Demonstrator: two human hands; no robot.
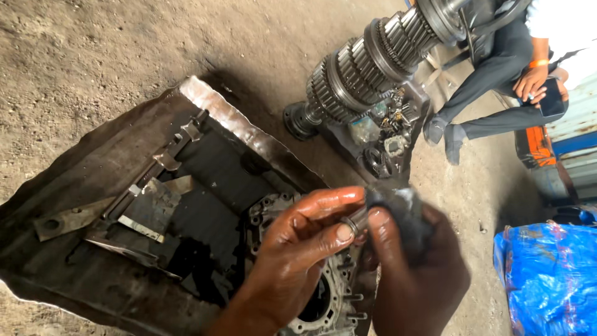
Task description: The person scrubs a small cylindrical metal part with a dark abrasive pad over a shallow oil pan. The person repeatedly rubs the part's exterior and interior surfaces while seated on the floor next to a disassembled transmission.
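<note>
Small metal ring [356, 222] sat low in the middle of the view, pinched between the two hands above a greasy cast housing [323, 298] with bolt holes and studs around a round bore. It looked like a short steel collar or bearing piece, stiff and probably light, though slick with oil; I judged that its rim, held between thumb and fingertip, was the sure place to take it, since a flat grip on oily faces would likely slide.

Far left, a battered sheet-metal tray [205, 99] lay on the dirt floor [74, 50], holding a long flat bar [155, 168], a bracket with a hole [65, 218] and a shiny bent plate [149, 208] (all dark with grease). The left hand [298, 249] came next, its thumb and forefinger closed on the ring. The right hand [410, 274] was clenched around a dark rag [398, 211], which pressed against the ring's other side.

Beyond the hands, a gear shaft [367, 62] stacked with toothed wheels leaned over a dark box of small parts [385, 134]. Further right, another person sat with a phone [550, 99] in hand, shoes on the floor. At the right edge lay a blue plastic sack [547, 274].
</note>
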